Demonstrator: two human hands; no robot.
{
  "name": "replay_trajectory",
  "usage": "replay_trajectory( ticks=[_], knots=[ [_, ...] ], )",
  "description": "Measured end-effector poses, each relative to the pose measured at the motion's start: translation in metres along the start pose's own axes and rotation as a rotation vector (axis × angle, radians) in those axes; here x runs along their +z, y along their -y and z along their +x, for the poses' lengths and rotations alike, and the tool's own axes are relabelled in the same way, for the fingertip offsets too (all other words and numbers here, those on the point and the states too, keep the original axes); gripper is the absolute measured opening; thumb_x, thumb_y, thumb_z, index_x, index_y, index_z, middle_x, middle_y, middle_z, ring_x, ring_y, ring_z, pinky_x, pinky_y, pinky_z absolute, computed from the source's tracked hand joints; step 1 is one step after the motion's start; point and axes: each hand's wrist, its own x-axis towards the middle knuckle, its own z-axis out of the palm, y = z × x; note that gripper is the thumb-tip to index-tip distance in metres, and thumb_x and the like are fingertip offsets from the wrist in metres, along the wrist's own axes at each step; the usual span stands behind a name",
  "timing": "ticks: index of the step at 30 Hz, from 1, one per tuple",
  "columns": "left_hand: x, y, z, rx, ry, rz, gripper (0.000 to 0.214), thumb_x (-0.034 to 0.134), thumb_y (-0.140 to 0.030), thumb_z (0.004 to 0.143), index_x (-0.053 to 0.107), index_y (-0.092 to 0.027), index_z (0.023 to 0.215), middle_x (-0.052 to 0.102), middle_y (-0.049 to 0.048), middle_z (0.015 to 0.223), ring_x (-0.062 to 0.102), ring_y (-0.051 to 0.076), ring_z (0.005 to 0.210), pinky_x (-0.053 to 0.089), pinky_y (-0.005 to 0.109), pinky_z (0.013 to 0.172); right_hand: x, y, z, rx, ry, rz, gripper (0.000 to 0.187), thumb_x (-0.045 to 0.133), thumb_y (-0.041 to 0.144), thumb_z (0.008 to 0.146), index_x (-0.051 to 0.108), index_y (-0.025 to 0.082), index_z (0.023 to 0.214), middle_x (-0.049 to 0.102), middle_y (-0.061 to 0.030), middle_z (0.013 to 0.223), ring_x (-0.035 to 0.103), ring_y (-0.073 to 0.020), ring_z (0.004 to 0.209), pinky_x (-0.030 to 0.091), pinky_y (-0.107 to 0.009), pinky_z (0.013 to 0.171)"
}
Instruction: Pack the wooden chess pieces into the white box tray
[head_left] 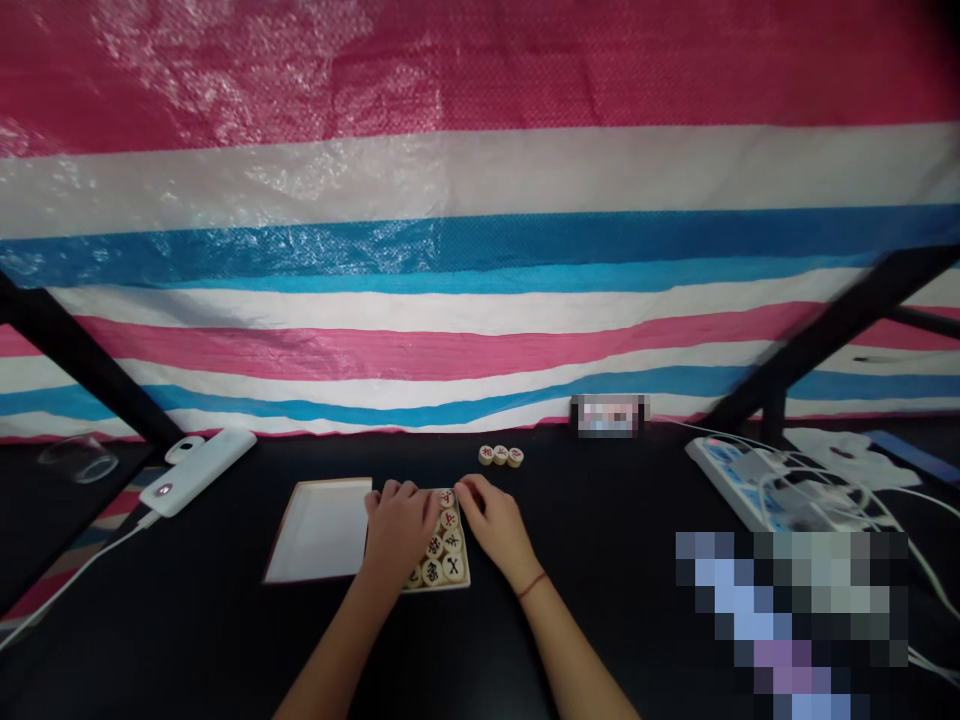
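Note:
An open shallow box [466,560] holds several round Chinese chess pieces [451,541] with red or black characters. My left hand [397,525] lies over the left side of the box, its fingers bent down; it covers many pieces, and what its fingertips grip is hidden. At the box's upper right corner is my right hand [495,520], fingers curled against the rim. Close by on the left lies the box lid [322,530], its white inside facing up. Three more Chinese chess pieces [501,455] with red characters stand in a row on the table beyond the box.
On the black table [600,580], a white device [199,470] with a cable lies left and a clear glass [79,458] lies farther left. A phone-like screen [607,415] stands at the back. A power strip [724,480] with tangled cables is right. Striped sheeting [450,350] hangs behind.

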Motion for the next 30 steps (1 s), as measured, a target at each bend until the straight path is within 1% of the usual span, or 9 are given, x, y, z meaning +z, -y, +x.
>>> replay_trajectory(
  ticks=[3, 9, 12, 15, 18, 22, 26, 28, 30],
  knots=[
    [0.002, -0.007, -0.001, 0.0, 0.025, 0.023, 0.03, 0.044, -0.031, 0.093, 0.072, -0.021, 0.089, 0.07, 0.0083, 0.085, 0.056, 0.026, 0.088, 0.033, 0.04, 0.079, 0.008, 0.009, -0.004, 0.0, 0.022, 0.029, 0.027, 0.044, 0.041, 0.094, 0.063, 0.022, 0.092, 0.071, -0.002, 0.08, 0.067, -0.0184, 0.074, 0.047, -0.026, 0.07],
    [0.003, -0.013, -0.002, -0.078, 0.04, -0.038, 0.027, 0.046, -0.035, 0.092, 0.067, -0.019, 0.086, 0.071, 0.007, 0.081, 0.06, 0.025, 0.085, 0.033, 0.04, 0.081, 0.01, 0.01, -0.005, -0.026, 0.039, 0.055, 0.03, 0.04, 0.038, 0.096, 0.065, 0.023, 0.092, 0.071, -0.0025, 0.08, 0.068, -0.0184, 0.073, 0.048, -0.025, 0.067],
    [0.001, -0.012, 0.0, -0.115, 0.025, -0.1, 0.021, 0.048, -0.033, 0.091, 0.065, -0.021, 0.093, 0.071, 0.0045, 0.081, 0.062, 0.023, 0.085, 0.034, 0.039, 0.085, 0.01, 0.011, -0.005, -0.097, -0.008, 0.025, 0.031, 0.035, 0.028, 0.096, 0.066, 0.022, 0.098, 0.071, -0.0045, 0.088, 0.067, -0.0189, 0.082, 0.05, -0.029, 0.075],
    [-0.002, -0.008, 0.001, -0.127, -0.029, -0.256, 0.022, 0.048, -0.035, 0.091, 0.063, -0.023, 0.101, 0.071, 0.0032, 0.087, 0.064, 0.021, 0.087, 0.038, 0.037, 0.086, 0.008, 0.012, -0.006, -0.239, -0.051, 0.007, 0.028, 0.048, 0.023, 0.087, 0.062, 0.022, 0.112, 0.069, -0.0072, 0.105, 0.063, -0.0211, 0.097, 0.049, -0.035, 0.086],
    [-0.006, -0.004, -0.001, -0.143, -0.001, -0.488, 0.024, 0.05, -0.041, 0.089, 0.062, -0.024, 0.101, 0.071, 0.0011, 0.085, 0.065, 0.018, 0.081, 0.044, 0.032, 0.08, 0.005, 0.014, -0.007, -0.332, -0.06, -0.006, 0.036, 0.058, 0.022, 0.082, 0.06, 0.023, 0.118, 0.069, -0.0074, 0.109, 0.063, -0.0218, 0.099, 0.049, -0.037, 0.086],
    [-0.009, -0.001, -0.004, -0.163, 0.026, -0.648, 0.026, 0.053, -0.044, 0.085, 0.061, -0.024, 0.1, 0.071, 0.0, 0.087, 0.066, 0.017, 0.079, 0.048, 0.03, 0.076, 0.006, 0.016, -0.01, -0.415, -0.084, 0.009, 0.031, 0.056, 0.024, 0.088, 0.061, 0.023, 0.119, 0.07, -0.0073, 0.108, 0.065, -0.0202, 0.096, 0.052, -0.036, 0.085],
    [-0.008, -0.002, -0.005, -0.143, 0.044, -0.701, 0.028, 0.053, -0.044, 0.084, 0.061, -0.024, 0.102, 0.072, 0.0002, 0.09, 0.066, 0.017, 0.081, 0.05, 0.031, 0.078, 0.006, 0.016, -0.009, -0.42, -0.081, 0.034, 0.031, 0.055, 0.023, 0.089, 0.061, 0.024, 0.119, 0.068, -0.0078, 0.111, 0.064, -0.0212, 0.102, 0.052, -0.037, 0.091],
    [-0.008, -0.003, -0.005, -0.137, 0.042, -0.721, 0.03, 0.052, -0.043, 0.085, 0.059, -0.024, 0.107, 0.072, 0.0005, 0.093, 0.066, 0.017, 0.082, 0.05, 0.031, 0.078, -0.001, 0.012, -0.005, -0.401, -0.147, 0.027, 0.028, 0.055, 0.022, 0.088, 0.062, 0.023, 0.115, 0.068, -0.0079, 0.11, 0.064, -0.0218, 0.102, 0.052, -0.037, 0.092],
    [-0.007, -0.003, -0.006, -0.14, 0.032, -0.747, 0.034, 0.049, -0.042, 0.087, 0.057, -0.023, 0.113, 0.071, 0.0011, 0.096, 0.066, 0.017, 0.084, 0.05, 0.029, 0.076, -0.014, 0.004, 0.001, -0.345, -0.288, 0.005, 0.025, 0.054, 0.02, 0.088, 0.063, 0.021, 0.111, 0.069, -0.0089, 0.107, 0.064, -0.0224, 0.101, 0.051, -0.038, 0.094]
  ],
)
